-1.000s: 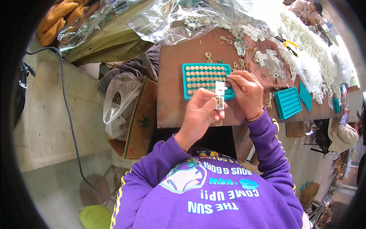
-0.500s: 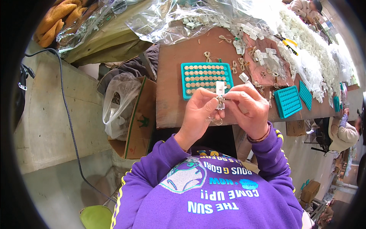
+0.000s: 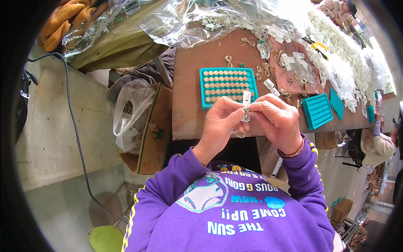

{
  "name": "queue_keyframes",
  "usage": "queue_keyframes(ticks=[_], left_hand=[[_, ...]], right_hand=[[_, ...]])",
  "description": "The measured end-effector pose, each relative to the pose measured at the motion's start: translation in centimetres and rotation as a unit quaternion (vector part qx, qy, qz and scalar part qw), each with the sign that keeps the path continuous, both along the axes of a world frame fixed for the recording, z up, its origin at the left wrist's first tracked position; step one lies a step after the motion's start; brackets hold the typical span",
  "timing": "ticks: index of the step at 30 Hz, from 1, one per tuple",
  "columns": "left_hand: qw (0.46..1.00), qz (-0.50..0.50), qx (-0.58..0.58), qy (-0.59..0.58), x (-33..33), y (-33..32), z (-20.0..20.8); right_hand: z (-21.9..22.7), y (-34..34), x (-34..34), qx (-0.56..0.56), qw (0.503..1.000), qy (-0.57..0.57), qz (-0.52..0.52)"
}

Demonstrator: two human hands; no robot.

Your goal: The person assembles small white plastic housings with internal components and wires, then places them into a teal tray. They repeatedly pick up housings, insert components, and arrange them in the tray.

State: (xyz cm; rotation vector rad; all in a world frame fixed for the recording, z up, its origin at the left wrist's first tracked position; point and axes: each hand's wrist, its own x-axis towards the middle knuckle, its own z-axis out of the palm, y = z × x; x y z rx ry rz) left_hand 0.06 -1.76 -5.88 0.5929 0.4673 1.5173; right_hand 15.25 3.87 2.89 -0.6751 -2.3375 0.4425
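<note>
Over the near edge of the brown table, my left hand [image 3: 217, 126] pinches a small white plastic casing [image 3: 247, 98] between thumb and fingers. My right hand [image 3: 278, 122] closes on the same casing from the other side, fingertips around its middle. A metallic bit shows between the fingertips, too small to make out. A thin pale wire [image 3: 238, 134] loops below the left fingers. Just beyond the hands lies a teal tray [image 3: 202, 90] with rows of round coin-like discs [image 3: 226, 79]; several pockets at its right side hold no disc.
Stacked teal trays [image 3: 316, 112] lie at the right, near yellow-handled pliers [image 3: 319, 49]. White casings [image 3: 289, 61] and coiled wires [image 3: 258, 72] are scattered beyond, beside a big pile of white parts [image 3: 340, 46]. A cardboard box [image 3: 154, 145] with a plastic bag [image 3: 133, 113] stands left.
The white casing has turned in my fingers and now shows a narrower side. My right hand has shifted slightly right, and more white casing shows on the table beyond it.
</note>
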Motion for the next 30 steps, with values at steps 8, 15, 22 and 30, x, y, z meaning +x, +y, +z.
queue_keyframes(ticks=[8,15,22,30], left_hand=[[0.998,0.027,-0.029,-0.044,0.1,0.1,0.1],[0.999,0.036,-0.013,-0.035,0.4,0.0,0.0],[0.999,-0.017,0.007,-0.047,0.0,-0.3,0.4],[0.988,-0.093,-0.079,-0.092,0.7,-1.3,1.9]], right_hand=[[-1.1,-0.9,-0.4,0.061,0.998,-0.002,-0.024],[-3.3,-1.4,0.0,0.146,0.989,0.001,-0.029],[-2.7,-2.5,-0.2,-0.047,0.981,0.170,-0.079],[-1.8,-1.3,0.0,-0.305,0.921,0.226,-0.087]])
